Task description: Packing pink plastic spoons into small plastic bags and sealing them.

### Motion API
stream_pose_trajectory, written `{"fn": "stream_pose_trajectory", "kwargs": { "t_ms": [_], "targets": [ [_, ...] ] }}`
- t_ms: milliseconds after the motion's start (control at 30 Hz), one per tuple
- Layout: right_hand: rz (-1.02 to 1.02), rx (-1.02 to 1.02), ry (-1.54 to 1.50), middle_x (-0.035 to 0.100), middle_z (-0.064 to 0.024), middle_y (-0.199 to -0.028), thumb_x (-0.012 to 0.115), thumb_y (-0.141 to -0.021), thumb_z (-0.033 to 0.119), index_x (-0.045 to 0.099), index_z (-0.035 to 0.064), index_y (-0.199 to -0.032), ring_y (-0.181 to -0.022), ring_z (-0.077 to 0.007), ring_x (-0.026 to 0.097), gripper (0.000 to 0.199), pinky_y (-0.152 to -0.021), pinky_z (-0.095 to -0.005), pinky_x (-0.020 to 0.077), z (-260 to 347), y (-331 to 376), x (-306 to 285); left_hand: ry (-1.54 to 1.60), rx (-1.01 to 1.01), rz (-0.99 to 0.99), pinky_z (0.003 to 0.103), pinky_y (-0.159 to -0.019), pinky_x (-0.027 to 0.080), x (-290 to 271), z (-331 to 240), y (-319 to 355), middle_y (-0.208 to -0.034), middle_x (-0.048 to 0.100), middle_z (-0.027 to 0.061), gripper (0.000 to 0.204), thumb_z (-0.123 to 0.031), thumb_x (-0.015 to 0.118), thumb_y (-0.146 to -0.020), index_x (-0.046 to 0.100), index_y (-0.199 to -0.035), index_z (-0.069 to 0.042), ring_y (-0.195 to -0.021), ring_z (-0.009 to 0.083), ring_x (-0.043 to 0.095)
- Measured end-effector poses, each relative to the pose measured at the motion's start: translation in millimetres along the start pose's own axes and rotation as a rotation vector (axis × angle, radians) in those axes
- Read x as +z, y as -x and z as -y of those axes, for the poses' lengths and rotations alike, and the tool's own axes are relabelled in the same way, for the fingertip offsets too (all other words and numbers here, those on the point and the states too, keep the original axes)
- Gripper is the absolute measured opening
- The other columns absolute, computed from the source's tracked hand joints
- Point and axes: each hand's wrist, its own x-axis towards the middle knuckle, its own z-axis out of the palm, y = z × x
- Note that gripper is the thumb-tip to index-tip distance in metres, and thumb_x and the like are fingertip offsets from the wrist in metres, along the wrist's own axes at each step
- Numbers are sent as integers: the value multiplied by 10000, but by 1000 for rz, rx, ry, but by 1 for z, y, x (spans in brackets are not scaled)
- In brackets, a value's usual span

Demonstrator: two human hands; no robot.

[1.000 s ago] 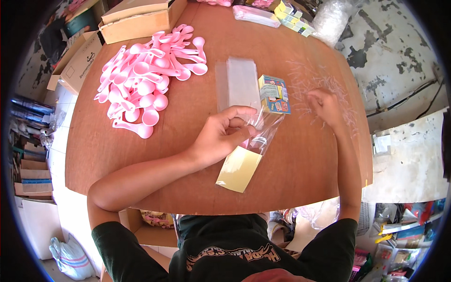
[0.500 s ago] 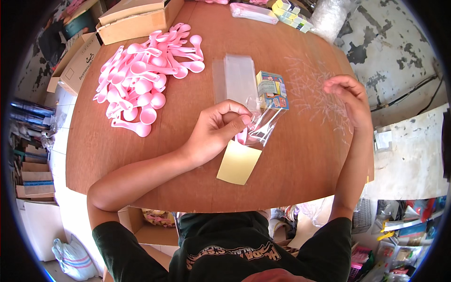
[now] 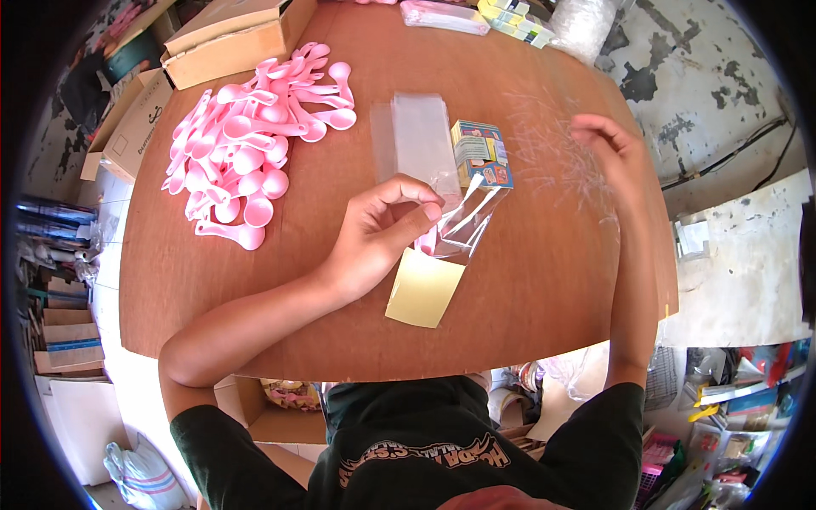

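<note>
My left hand [image 3: 378, 234] pinches the upper end of a clear plastic bag [image 3: 457, 234] between thumb and fingers. Inside the bag shows part of a pink scoop [image 3: 427, 241], mostly hidden behind the fingers. A pale yellow card [image 3: 425, 289] extends from the bag toward me, lying on the table. Over at the right, my right hand [image 3: 614, 151] hovers beside a scatter of thin clear strips [image 3: 552, 140], its fingers stretched out and slightly bent; no held object is visible. Just beyond the bag sit a stack of printed cards [image 3: 483, 153] and flat clear bags [image 3: 422, 136].
A heap of pink scoops [image 3: 242, 144] covers the table's left side. Behind it stands a cardboard box [image 3: 234, 51]. More packaged bags [image 3: 444, 17], yellow-and-blue card stacks [image 3: 517, 21] and a plastic roll [image 3: 586, 27] line the far edge of the brown table [image 3: 340, 340].
The whole view has shifted slightly. My right hand has moved a little farther from me, near the strips. My left hand keeps its pinch on the bag.
</note>
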Motion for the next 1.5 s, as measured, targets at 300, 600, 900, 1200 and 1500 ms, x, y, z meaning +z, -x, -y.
{"fn": "stream_pose_trajectory", "kwargs": {
  "t_ms": [300, 600, 900, 1200, 1500],
  "targets": [
    [496, -35, -418, 687, -61, -842, 673, -829, 106, 661, 4, -928, -820, -149, 642, 143, -736, -274, 500, 74, 80, 86, -67, 137, 13, 307, -826, 452, -5, -2, 1, -1049, 545, 68, 193, -153, 539, -944, 537, -1083, -20, -942, 134, 545],
    [117, -697, -135, 655, -89, -750, 655, -784, 0, 646, -14, -803, -644, -122, 614, 25, -578, -245, 468, 99, 45, 75, -427, 480, -93, 434, -1070, 262, -8, -9, -8, -1327, 380, 110, 644, -299, 616, -856, 306, -1351, -28, -1280, 231, 347],
    [380, 94, -723, 661, -51, -894, 655, -856, 78, 626, -26, -962, -760, -94, 609, 152, -638, -228, 474, 71, 62, 88, -115, 51, 117, 271, -835, 494, 0, -8, -1, -1043, 654, 90, 424, -12, 639, -858, 452, -1239, 8, -982, 108, 593],
    [388, 212, -874, 648, -61, -975, 631, -874, 59, 617, -14, -987, -879, -107, 603, 136, -764, -248, 495, 17, 94, 107, -156, -10, 77, 259, -784, 498, 1, 6, -4, -997, 663, 97, 300, -66, 598, -903, 502, -1176, 13, -930, 103, 607],
    [360, 235, -889, 640, -66, -946, 629, -875, 48, 609, -28, -986, -874, -97, 605, 136, -743, -229, 499, 10, 99, 109, -198, -145, 61, 246, -755, 501, -1, 16, -7, -971, 647, 47, 198, -110, 558, -938, 595, -1087, 15, -861, 85, 600]
  ]
}}
